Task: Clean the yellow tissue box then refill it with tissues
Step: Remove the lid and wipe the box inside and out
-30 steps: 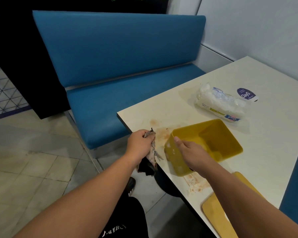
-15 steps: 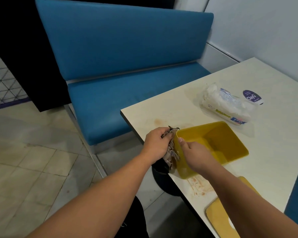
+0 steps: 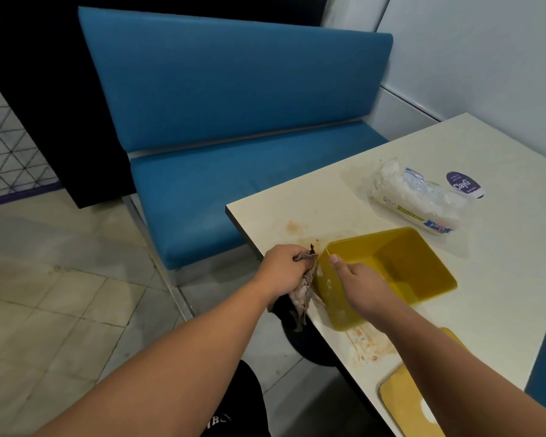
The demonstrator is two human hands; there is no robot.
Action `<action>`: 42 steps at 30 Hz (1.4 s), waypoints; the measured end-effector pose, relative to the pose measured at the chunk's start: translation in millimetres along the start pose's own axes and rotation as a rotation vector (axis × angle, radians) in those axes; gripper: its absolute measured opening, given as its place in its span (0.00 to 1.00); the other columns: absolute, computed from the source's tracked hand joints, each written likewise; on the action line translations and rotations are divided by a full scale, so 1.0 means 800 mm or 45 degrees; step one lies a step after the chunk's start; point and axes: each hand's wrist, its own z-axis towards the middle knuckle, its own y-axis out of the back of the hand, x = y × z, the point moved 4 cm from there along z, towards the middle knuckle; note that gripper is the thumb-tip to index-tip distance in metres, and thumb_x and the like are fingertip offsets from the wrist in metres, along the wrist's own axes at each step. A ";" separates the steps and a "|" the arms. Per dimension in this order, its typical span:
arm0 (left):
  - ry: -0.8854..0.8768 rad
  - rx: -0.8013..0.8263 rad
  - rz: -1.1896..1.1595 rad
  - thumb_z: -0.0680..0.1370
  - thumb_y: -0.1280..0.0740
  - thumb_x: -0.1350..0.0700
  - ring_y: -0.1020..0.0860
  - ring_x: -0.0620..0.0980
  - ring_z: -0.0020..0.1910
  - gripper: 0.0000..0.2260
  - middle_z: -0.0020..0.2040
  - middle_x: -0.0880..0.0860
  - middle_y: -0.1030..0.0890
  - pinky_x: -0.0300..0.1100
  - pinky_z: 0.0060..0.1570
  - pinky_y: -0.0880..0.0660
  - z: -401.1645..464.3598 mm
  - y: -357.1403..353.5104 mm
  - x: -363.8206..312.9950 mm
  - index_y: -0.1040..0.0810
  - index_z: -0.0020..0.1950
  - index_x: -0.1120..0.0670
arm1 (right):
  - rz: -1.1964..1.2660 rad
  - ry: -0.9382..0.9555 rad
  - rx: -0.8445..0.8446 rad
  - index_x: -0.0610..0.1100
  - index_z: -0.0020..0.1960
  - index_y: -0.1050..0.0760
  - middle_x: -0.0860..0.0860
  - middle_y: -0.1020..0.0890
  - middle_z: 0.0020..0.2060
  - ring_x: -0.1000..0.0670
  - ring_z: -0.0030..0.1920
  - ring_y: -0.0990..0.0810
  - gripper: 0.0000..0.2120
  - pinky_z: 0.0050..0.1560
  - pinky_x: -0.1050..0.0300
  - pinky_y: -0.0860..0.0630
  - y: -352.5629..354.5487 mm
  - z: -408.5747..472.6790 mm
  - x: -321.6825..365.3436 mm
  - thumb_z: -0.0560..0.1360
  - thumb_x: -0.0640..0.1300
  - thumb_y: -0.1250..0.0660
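You have the yellow tissue box (image 3: pixel 388 272) tipped up at the near-left corner of the table (image 3: pixel 501 288), its open mouth facing up and to the right, with your right hand (image 3: pixel 361 287) curled over its left rim, thumb on the lip. Your left hand (image 3: pixel 282 269) bunches a grubby rag (image 3: pixel 306 288) in closed fingers and presses it against the box's outer left wall. To do this wipe well, brace the box firmly with the right hand so it cannot skid off the edge just beside it, and draw the rag in long strokes along the wall, where pale smears seem to show, turning it to a cleaner fold as it looks soiled. Reddish-brown stains (image 3: pixel 364 345) on the table near the box could re-dirty the base, so judge where you set it down. The refill pack (image 3: pixel 420 200) lies well apart on the far side; it reads "PAPER TOWEL", upside down, plus a brand in script I cannot make out. A purple sticker (image 3: pixel 462 184) beside it reads "ClayG". The yellow lid (image 3: pixel 410 402) lies at the near edge.
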 end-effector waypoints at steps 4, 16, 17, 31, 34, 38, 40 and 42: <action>-0.032 -0.037 -0.016 0.78 0.32 0.55 0.21 0.47 0.45 0.08 0.45 0.48 0.18 0.34 0.39 0.29 -0.005 -0.002 0.008 0.16 0.55 0.52 | 0.051 -0.037 0.031 0.42 0.36 0.39 0.52 0.42 0.25 0.51 0.27 0.41 0.25 0.35 0.54 0.45 0.000 0.003 -0.006 0.82 0.60 0.50; -0.033 0.031 0.264 0.77 0.33 0.55 0.22 0.53 0.48 0.08 0.49 0.53 0.17 0.43 0.48 0.25 0.004 -0.003 0.008 0.17 0.53 0.55 | 0.119 -0.015 0.031 0.38 0.35 0.40 0.51 0.42 0.27 0.50 0.30 0.41 0.29 0.36 0.53 0.46 -0.003 0.005 -0.010 0.81 0.62 0.50; -0.029 0.043 0.171 0.77 0.32 0.53 0.21 0.52 0.48 0.07 0.48 0.52 0.17 0.42 0.48 0.25 0.003 -0.001 0.011 0.17 0.52 0.53 | 0.116 -0.020 0.026 0.38 0.36 0.38 0.51 0.42 0.27 0.49 0.30 0.40 0.28 0.37 0.53 0.45 -0.003 0.006 -0.011 0.81 0.62 0.50; 0.039 -0.071 0.042 0.76 0.29 0.53 0.20 0.51 0.47 0.05 0.47 0.51 0.17 0.42 0.48 0.24 -0.004 -0.007 0.012 0.18 0.51 0.51 | 0.111 0.009 0.008 0.31 0.40 0.29 0.51 0.41 0.26 0.48 0.31 0.39 0.36 0.36 0.53 0.44 -0.004 0.006 -0.013 0.79 0.65 0.51; 0.084 -0.120 -0.082 0.76 0.28 0.54 0.21 0.49 0.45 0.04 0.44 0.49 0.18 0.39 0.44 0.27 -0.009 -0.008 0.011 0.18 0.49 0.51 | 0.086 0.020 0.014 0.40 0.36 0.35 0.51 0.41 0.26 0.49 0.30 0.40 0.28 0.36 0.54 0.45 -0.003 0.005 -0.010 0.80 0.63 0.51; 0.167 -0.188 -0.007 0.76 0.30 0.54 0.21 0.50 0.44 0.06 0.44 0.51 0.17 0.40 0.43 0.26 -0.027 -0.026 0.012 0.17 0.48 0.56 | 0.094 0.016 0.016 0.44 0.34 0.43 0.50 0.40 0.27 0.50 0.29 0.40 0.25 0.35 0.54 0.45 -0.002 0.004 -0.007 0.81 0.61 0.51; 0.187 -0.139 0.044 0.76 0.30 0.55 0.21 0.51 0.45 0.06 0.44 0.53 0.17 0.42 0.44 0.25 -0.030 -0.029 0.010 0.17 0.48 0.57 | 0.102 0.016 0.013 0.45 0.34 0.45 0.50 0.41 0.28 0.50 0.30 0.41 0.25 0.35 0.53 0.46 -0.002 0.003 -0.008 0.81 0.61 0.50; 0.194 -0.155 0.029 0.76 0.30 0.55 0.21 0.51 0.45 0.06 0.46 0.53 0.16 0.40 0.43 0.26 -0.025 -0.023 0.007 0.16 0.48 0.57 | 0.103 0.008 0.019 0.45 0.34 0.45 0.49 0.41 0.28 0.49 0.30 0.41 0.24 0.35 0.53 0.46 -0.001 0.002 -0.008 0.81 0.61 0.50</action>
